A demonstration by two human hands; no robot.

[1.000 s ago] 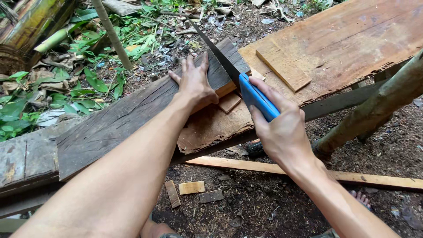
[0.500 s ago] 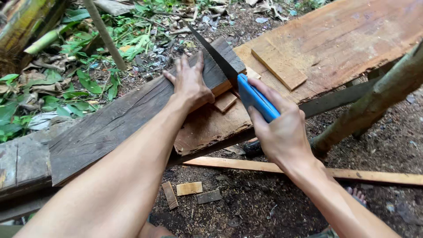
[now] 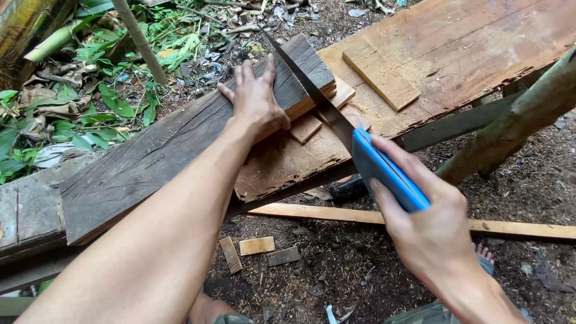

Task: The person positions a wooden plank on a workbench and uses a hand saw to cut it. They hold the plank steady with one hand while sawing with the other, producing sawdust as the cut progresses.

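The left hand (image 3: pixel 255 99) lay flat, fingers spread, on the dark weathered plank (image 3: pixel 174 150), just left of centre in the upper half of the frame, pressing down on it near its sawn end. The right hand (image 3: pixel 429 222), in the lower right of the frame, was wrapped tightly around the blue handle (image 3: pixel 387 174) of a handsaw. The saw blade (image 3: pixel 309 90) ran diagonally from that handle toward the upper centre, its edge set against the end of the plank just beside the left hand's thumb. The plank rested across a wide reddish board (image 3: pixel 456 48) serving as the surface, which filled the upper right of the frame. A small rectangular offcut (image 3: pixel 379 75) lay on that board. A thin pale strip (image 3: pixel 336 214) and 3 small wood scraps (image 3: pixel 257 246) lay on the dirt ground in the lower centre. Green leaves (image 3: pixel 114 102) covered the upper left
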